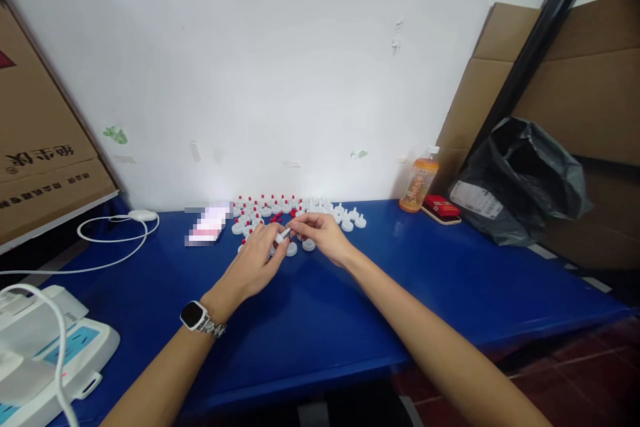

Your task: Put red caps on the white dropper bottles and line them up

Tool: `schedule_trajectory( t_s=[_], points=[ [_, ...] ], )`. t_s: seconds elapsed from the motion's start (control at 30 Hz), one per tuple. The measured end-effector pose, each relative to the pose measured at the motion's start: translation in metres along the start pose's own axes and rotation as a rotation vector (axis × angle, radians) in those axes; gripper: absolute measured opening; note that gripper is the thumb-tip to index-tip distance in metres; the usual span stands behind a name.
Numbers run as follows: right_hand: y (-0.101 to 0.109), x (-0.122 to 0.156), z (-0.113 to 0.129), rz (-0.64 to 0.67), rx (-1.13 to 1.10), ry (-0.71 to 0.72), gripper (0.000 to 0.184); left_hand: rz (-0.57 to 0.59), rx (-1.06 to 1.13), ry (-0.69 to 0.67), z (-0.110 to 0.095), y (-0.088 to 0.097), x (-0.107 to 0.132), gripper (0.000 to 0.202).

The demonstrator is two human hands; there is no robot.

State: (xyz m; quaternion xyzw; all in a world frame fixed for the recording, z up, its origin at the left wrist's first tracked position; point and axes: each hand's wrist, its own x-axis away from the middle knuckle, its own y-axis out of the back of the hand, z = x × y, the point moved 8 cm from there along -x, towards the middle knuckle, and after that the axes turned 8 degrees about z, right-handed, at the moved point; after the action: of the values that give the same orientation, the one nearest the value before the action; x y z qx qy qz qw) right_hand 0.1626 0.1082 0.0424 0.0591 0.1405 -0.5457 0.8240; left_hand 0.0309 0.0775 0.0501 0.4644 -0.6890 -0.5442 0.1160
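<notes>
Both my hands meet over the blue table point(350, 307) near the wall. My left hand point(260, 257), with a watch on its wrist, pinches a small white plastic part point(283, 235) between thumb and fingers. My right hand point(323, 233) has its fingers closed on the other end of the same part. Around and behind them lie several small white caps and red pieces point(295, 210), spread in a cluster. A couple of white caps point(309, 245) sit just under my hands.
An orange drink bottle point(419, 185), a red box on a phone point(441, 208) and a black plastic bag point(520, 180) stand at the right. Cardboard boxes point(40, 147) lean at both sides. A white cable point(115, 233) and a white device point(50, 347) lie at the left.
</notes>
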Motion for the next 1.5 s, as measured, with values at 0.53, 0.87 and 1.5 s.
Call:
schedule_trajectory(
  t_s=[0.53, 0.87, 1.5],
  points=[
    [-0.011, 0.006, -0.004, -0.237, 0.061, 0.164, 0.036, -0.103, -0.002, -0.035, -0.004, 0.0, 0.002, 0.058],
    [0.006, -0.027, 0.017, -0.071, 0.778, 0.2, 0.005, -0.135, 0.033, 0.023, 0.025, 0.013, 0.003, 0.05],
    [0.012, -0.024, 0.004, 0.043, 1.073, 0.116, 0.011, -0.108, 0.029, -0.003, 0.021, 0.014, 0.002, 0.032]
  ],
)
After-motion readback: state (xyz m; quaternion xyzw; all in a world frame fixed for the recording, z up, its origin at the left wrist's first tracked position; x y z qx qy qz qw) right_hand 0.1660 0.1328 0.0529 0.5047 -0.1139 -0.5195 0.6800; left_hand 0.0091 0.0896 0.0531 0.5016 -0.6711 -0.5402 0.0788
